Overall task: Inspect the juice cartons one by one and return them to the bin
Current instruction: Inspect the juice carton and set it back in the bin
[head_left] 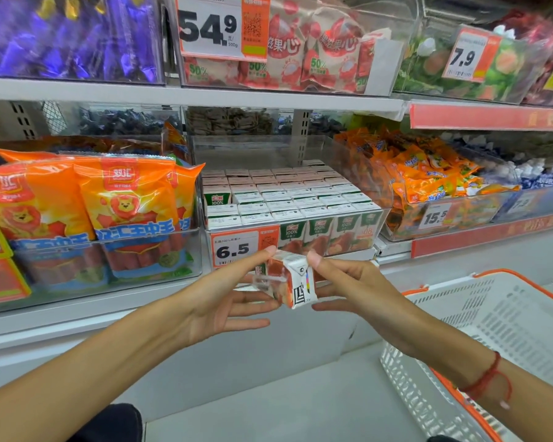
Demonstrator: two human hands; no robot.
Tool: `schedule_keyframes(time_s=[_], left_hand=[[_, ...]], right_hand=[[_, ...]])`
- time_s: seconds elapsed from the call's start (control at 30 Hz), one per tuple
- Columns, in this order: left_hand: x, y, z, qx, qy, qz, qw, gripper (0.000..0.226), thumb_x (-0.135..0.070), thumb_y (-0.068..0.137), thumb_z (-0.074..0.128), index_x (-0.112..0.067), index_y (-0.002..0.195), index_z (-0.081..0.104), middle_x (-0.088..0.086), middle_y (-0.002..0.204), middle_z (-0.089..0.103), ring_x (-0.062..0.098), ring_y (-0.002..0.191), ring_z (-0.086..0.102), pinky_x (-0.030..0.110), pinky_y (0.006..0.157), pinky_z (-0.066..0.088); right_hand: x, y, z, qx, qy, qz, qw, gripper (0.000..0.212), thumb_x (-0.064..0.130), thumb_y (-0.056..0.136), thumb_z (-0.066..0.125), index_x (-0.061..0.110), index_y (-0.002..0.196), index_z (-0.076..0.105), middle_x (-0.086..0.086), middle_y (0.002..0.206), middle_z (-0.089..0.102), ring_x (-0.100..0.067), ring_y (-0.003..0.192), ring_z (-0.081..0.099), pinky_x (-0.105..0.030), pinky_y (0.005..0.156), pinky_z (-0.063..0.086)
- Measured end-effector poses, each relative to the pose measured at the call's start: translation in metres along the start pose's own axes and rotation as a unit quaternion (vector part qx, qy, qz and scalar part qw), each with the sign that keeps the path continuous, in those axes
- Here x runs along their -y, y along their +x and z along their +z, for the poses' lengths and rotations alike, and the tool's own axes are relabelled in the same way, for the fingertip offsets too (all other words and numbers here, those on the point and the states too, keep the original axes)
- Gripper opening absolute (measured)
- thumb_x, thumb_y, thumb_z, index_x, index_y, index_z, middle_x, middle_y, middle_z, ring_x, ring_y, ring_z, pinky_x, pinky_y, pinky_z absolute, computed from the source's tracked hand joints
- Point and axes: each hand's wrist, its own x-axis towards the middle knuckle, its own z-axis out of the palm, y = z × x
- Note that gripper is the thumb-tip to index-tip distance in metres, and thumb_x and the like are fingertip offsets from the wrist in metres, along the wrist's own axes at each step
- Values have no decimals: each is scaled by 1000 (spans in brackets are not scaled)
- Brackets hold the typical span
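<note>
Filling the middle of the lower shelf, the clear bin (379, 229) holds tight rows of juice cartons (288, 199), its front wall carrying a 6.5 price tag (237, 248). A white basket (498, 342) with an orange rim sits low on the right, just beside the right forearm. Open room lies between the shelf edge and the basket. One carton (292, 280) is held tilted in front of the bin, below its front wall. The left hand (233, 295) pinches it, thumb on top, fingers spread underneath. The right hand (355, 287) grips the other side, thumb at the upper corner, fingers loosely extended below.
</note>
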Motion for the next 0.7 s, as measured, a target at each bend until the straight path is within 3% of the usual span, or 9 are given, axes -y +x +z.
schedule_keyframes(time_s=[0.1,0.23,0.33,0.4,0.5,0.6,0.7], left_hand=[[0,-1,0,-6,15,82,996,58,-51,64,76,-24,113,63,3,97,77,19,89,75,27,68,61],[1,-3,5,1,39,138,990,60,-36,69,80,-26,122,54,2,101,77,18,92,74,24,76,60],[2,-6,8,3,28,160,987,45,-29,79,75,-28,120,56,0,102,76,16,94,73,22,72,59],[2,-6,8,-20,30,164,986,39,-28,82,74,-29,118,59,-3,100,77,14,92,74,22,69,60],[3,-6,10,-20,48,151,987,34,-32,82,73,-24,115,66,-6,98,77,11,92,73,21,70,60],[2,-5,15,-8,68,162,984,38,-41,75,75,-24,109,70,-7,97,77,8,92,73,21,75,57],[3,-2,16,-55,73,178,980,38,-35,76,77,-18,109,66,-4,91,78,10,86,74,25,78,56]], right_hand=[[-1,0,-6,61,56,42,996,42,45,81,64,25,117,69,-2,115,71,-20,108,67,-33,94,54],[-4,3,-5,53,28,56,997,57,37,69,79,21,122,64,-2,109,73,-16,106,68,-29,95,53],[-4,4,0,-14,-29,10,999,52,41,64,86,28,111,68,9,96,75,-6,89,71,-19,81,54],[-6,5,4,-92,-69,-32,993,45,34,62,88,33,103,68,12,89,74,-2,79,70,-16,71,55],[-14,8,8,-191,-207,-109,953,56,34,59,89,40,107,62,17,93,67,3,83,63,-14,71,53],[-17,9,11,-201,-277,-172,924,62,41,59,86,46,108,49,24,101,57,6,92,56,-11,72,50],[-16,11,12,-168,-279,-189,926,61,40,62,87,48,104,44,26,103,53,7,97,52,-8,74,47]])
